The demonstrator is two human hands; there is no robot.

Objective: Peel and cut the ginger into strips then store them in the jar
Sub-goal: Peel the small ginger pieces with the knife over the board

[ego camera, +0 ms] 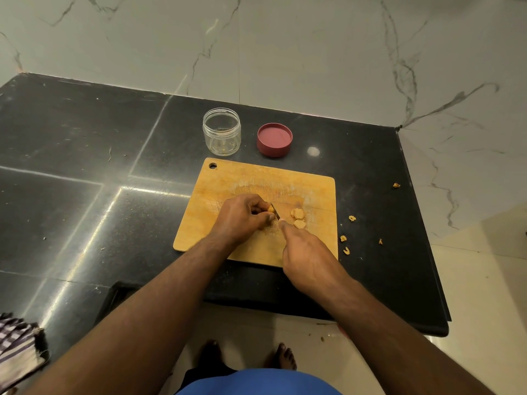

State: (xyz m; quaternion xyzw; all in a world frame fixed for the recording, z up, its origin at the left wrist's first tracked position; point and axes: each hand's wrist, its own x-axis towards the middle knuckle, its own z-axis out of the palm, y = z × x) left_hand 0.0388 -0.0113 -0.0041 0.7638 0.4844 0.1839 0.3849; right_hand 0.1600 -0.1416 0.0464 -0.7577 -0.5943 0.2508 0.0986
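while blade meets ginger: cutting step in hand, by judgement
ginger piece [270, 208]: on the wooden board [228, 183], pinched under the left hand [242, 216], fingers curled round it
knife [275, 211]: just at 3 o'clock of the pinched piece, blade running roughly 11 to 5 o'clock, gripped by the right hand [306, 259], fingers closed over the hidden handle
cut pieces [297, 218]: at 3 o'clock of the blade, near it
next cut: likely needs the blade stepped toward 9 o'clock, close to the left fingertips
jar [222, 132]: open, on the tabletop [85, 166] at 12 o'clock of the board, apart from it
lid [274, 139]: just at 3 o'clock of the jar
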